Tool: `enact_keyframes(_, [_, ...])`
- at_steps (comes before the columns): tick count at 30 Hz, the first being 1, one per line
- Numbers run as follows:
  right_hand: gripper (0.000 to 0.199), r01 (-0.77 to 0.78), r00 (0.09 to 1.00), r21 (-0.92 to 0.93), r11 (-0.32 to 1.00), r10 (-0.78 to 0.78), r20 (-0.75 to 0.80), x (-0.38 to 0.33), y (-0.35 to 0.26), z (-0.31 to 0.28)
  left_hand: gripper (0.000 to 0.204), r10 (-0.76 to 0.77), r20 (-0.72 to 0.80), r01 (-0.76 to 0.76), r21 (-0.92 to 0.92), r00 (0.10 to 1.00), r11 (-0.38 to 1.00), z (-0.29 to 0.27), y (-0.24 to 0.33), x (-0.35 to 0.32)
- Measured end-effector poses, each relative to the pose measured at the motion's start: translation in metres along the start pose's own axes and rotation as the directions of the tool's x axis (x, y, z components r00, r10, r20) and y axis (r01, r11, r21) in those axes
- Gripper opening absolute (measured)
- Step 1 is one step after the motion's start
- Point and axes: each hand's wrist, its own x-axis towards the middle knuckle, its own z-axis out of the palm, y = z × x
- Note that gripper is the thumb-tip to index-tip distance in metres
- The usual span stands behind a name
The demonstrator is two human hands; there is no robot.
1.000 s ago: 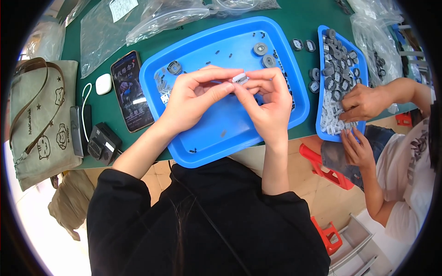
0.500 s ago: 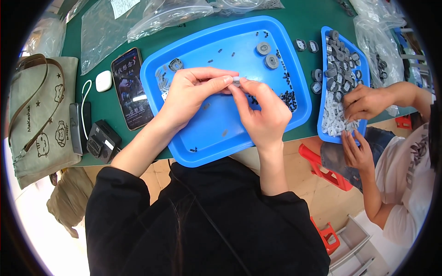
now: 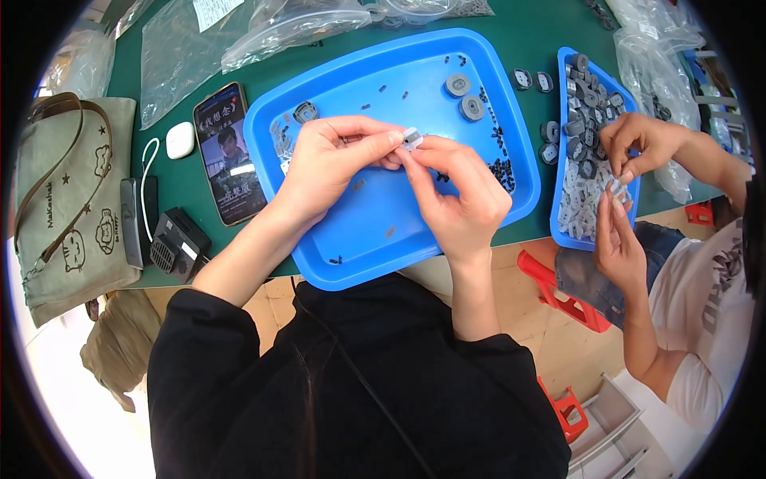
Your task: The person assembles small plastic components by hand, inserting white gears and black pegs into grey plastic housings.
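Over the middle of a blue tray (image 3: 351, 275), my left hand (image 3: 339, 156) pinches a small white plastic part (image 3: 412, 139) with a dark grey patch. The fingertips of my right hand (image 3: 463, 188) close on the same part from the other side. Below the hands the tray bears small black pieces (image 3: 501, 174), heaped along its right side. Two round grey parts (image 3: 471, 108) lie near the far right corner, and another round part (image 3: 305, 112) sits at the far left beside clear white pieces (image 3: 281, 137).
At the right, a co-worker's hands (image 3: 638, 148) hold a small pale piece over a second blue tray (image 3: 560, 191) of grey and white parts. Left of my tray lie a phone (image 3: 231, 156), a white case (image 3: 180, 140), a black device (image 3: 180, 243) and a cloth bag (image 3: 80, 207). Plastic bags (image 3: 295, 32) lie behind.
The white part has tilted in my fingers, so more of its face shows. My right hand has shifted slightly right. The co-worker's hands have lifted from the parts and come together.
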Motion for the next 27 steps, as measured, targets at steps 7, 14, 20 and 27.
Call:
enact_keyframes(7, [0.019, -0.324, 0.945, 0.265, 0.908, 0.302, 0.124, 0.005, -0.002, -0.004, 0.017, 0.070, -0.076, -0.063, 0.092, 0.995, 0.994, 0.009, 0.003, 0.001])
enact_keyframes(14, [0.014, -0.489, 0.872, 0.367, 0.791, 0.446, 0.202, 0.006, 0.000, -0.006, 0.018, 0.197, -0.048, -0.184, 0.197, 0.979, 0.963, 0.010, -0.001, -0.003])
enact_keyframes(20, [0.018, -0.532, 0.847, 0.411, 0.740, 0.465, 0.259, 0.008, 0.002, -0.013, 0.017, 0.213, -0.018, -0.205, 0.199, 0.977, 0.958, 0.009, -0.002, -0.002])
enact_keyframes(27, [0.019, -0.518, 0.856, 0.409, 0.751, 0.454, 0.249, 0.008, 0.003, -0.014, 0.017, 0.203, -0.008, -0.197, 0.214, 0.979, 0.957, 0.009, 0.000, -0.001])
